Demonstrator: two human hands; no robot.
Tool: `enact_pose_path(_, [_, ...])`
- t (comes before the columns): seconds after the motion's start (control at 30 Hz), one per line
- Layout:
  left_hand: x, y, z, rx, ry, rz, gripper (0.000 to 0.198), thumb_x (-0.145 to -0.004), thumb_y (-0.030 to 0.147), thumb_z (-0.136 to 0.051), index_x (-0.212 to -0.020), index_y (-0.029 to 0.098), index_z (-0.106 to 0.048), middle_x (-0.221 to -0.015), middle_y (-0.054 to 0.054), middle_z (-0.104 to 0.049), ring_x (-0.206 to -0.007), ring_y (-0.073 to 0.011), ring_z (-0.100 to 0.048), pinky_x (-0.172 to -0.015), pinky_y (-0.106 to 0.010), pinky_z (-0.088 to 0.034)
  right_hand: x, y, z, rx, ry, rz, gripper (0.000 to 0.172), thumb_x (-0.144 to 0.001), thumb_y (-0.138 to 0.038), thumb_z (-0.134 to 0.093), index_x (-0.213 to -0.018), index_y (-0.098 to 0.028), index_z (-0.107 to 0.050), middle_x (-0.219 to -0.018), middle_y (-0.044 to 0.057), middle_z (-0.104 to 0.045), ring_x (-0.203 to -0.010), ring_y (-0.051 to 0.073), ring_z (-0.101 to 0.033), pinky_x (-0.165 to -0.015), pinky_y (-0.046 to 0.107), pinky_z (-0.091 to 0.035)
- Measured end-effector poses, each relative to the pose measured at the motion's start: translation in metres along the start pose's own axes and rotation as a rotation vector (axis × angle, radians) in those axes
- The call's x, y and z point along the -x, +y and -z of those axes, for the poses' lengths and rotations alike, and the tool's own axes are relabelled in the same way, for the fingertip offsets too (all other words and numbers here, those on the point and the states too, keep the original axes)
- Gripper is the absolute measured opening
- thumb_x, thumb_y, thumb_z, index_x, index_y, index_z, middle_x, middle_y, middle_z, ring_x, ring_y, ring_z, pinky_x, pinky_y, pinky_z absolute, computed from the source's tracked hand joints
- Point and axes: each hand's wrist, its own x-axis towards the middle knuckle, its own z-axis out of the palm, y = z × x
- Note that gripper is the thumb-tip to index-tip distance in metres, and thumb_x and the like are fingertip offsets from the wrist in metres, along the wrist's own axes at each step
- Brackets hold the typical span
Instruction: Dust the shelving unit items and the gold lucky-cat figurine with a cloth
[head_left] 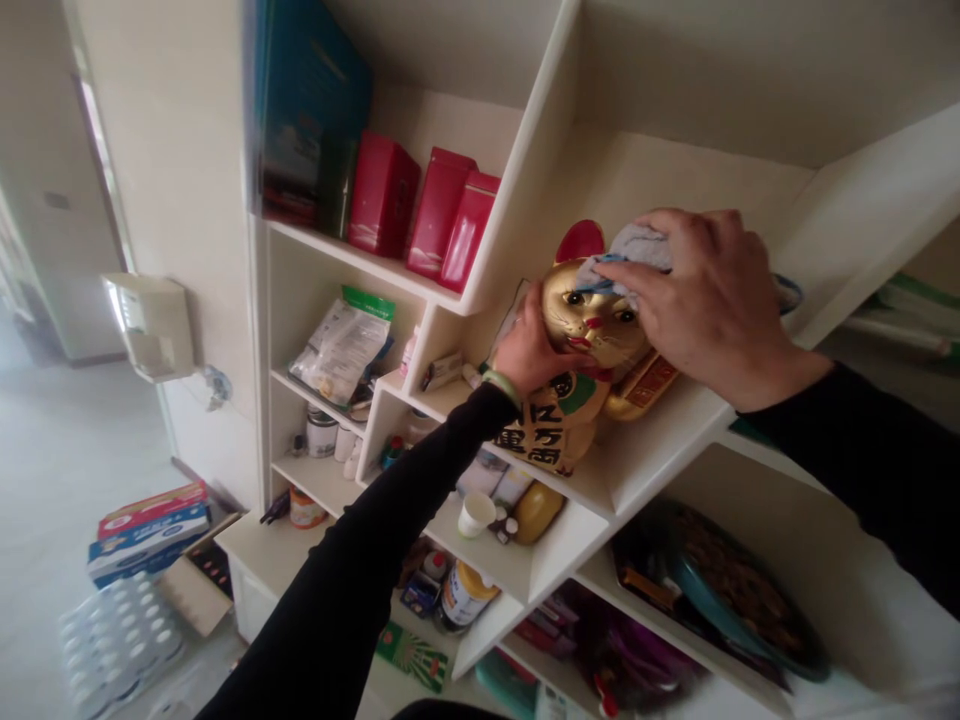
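A gold lucky cat figurine [556, 308] with a red ear stands on a white shelf in the middle of the head view. My left hand [529, 350] is wrapped round the side of its head and neck, below the face. In my right hand [712, 300] is a bunched grey and blue cloth [637, 250], pressed against the top of the cat's head and covering one ear. Black characters show on the figurine's front, partly behind my left sleeve.
Red boxes [382, 195] and a large blue box [307, 100] fill the upper left compartment. A packaged bag [345, 345] lies below them. A white cup [476, 513] stands on a lower shelf. Cartons [150, 535] and packed bottles [116, 635] are on the floor at left.
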Motion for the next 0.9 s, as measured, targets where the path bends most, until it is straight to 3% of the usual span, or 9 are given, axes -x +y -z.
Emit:
enact_pose_path(0.13, [0.001, 0.001, -0.001, -0.007, 0.017, -0.001, 0.153, -0.064, 0.050, -0.107, -0.178, 0.019, -0.010, -0.179, -0.027, -0.039, -0.162, -0.0453, -0.048, -0.129, -0.057, -0.049, 0.007, -0.011, -0.012, -0.025, -0.097, -0.030, 0.038, -0.111, -0.027, -0.054, -0.138, -0.024, -0.081, -0.167, 0.015, -0.056, -0.136, 0.043, -0.054, -0.109, 0.062, -0.051])
enact_pose_path(0.27, [0.002, 0.002, -0.001, -0.011, 0.011, 0.006, 0.151, -0.065, 0.049, -0.107, -0.178, 0.018, -0.011, -0.180, -0.027, -0.037, -0.161, -0.0451, -0.049, -0.129, -0.056, -0.050, 0.013, -0.012, -0.008, -0.097, -0.060, 0.057, 0.037, -0.106, -0.017, -0.056, -0.129, -0.024, -0.084, -0.160, 0.015, -0.059, -0.135, 0.040, -0.055, -0.111, 0.058, -0.053])
enact_pose_path(0.4, [0.002, 0.003, 0.000, -0.024, 0.012, 0.006, 0.154, -0.064, 0.048, -0.107, -0.179, 0.018, -0.008, -0.178, -0.027, -0.039, -0.159, -0.0463, -0.052, -0.128, -0.059, -0.050, 0.013, -0.008, -0.004, -0.099, 0.011, -0.014, 0.042, -0.106, -0.017, -0.054, -0.141, -0.024, -0.077, -0.166, 0.016, -0.053, -0.140, 0.043, -0.052, -0.110, 0.062, -0.051])
enact_pose_path(0.53, [0.002, 0.002, -0.001, -0.030, 0.022, 0.004, 0.152, -0.065, 0.048, -0.107, -0.178, 0.019, -0.010, -0.178, -0.027, -0.039, -0.161, -0.0461, -0.049, -0.129, -0.060, -0.048, 0.023, -0.014, -0.017, -0.067, -0.037, -0.058, 0.045, -0.109, -0.020, -0.051, -0.146, -0.024, -0.075, -0.165, 0.016, -0.056, -0.135, 0.044, -0.055, -0.104, 0.061, -0.053])
enact_pose_path(0.63, [0.003, 0.002, -0.001, -0.017, 0.024, -0.001, 0.151, -0.065, 0.048, -0.107, -0.178, 0.020, -0.011, -0.181, -0.026, -0.034, -0.163, -0.0457, -0.047, -0.130, -0.057, -0.048, 0.035, -0.015, -0.024, -0.074, -0.025, 0.006, 0.046, -0.107, -0.018, -0.052, -0.147, -0.021, -0.074, -0.159, 0.017, -0.062, -0.129, 0.040, -0.060, -0.104, 0.057, -0.054])
enact_pose_path(0.73, [0.003, 0.001, -0.001, -0.008, 0.015, 0.013, 0.150, -0.066, 0.050, -0.106, -0.178, 0.022, -0.011, -0.180, -0.026, -0.037, -0.160, -0.0455, -0.051, -0.128, -0.056, -0.050, 0.039, -0.004, -0.017, -0.113, 0.021, 0.104, 0.044, -0.105, -0.017, -0.052, -0.141, -0.022, -0.077, -0.154, 0.015, -0.064, -0.129, 0.037, -0.060, -0.111, 0.055, -0.053])
enact_pose_path(0.9, [0.001, 0.001, 0.000, -0.020, 0.000, 0.010, 0.152, -0.064, 0.055, -0.106, -0.178, 0.020, -0.011, -0.179, -0.026, -0.039, -0.160, -0.0449, -0.051, -0.128, -0.056, -0.051, 0.025, 0.011, -0.002, 0.015, 0.090, -0.067, 0.046, -0.107, -0.022, -0.051, -0.147, -0.028, -0.072, -0.168, 0.013, -0.051, -0.138, 0.041, -0.053, -0.108, 0.056, -0.050])
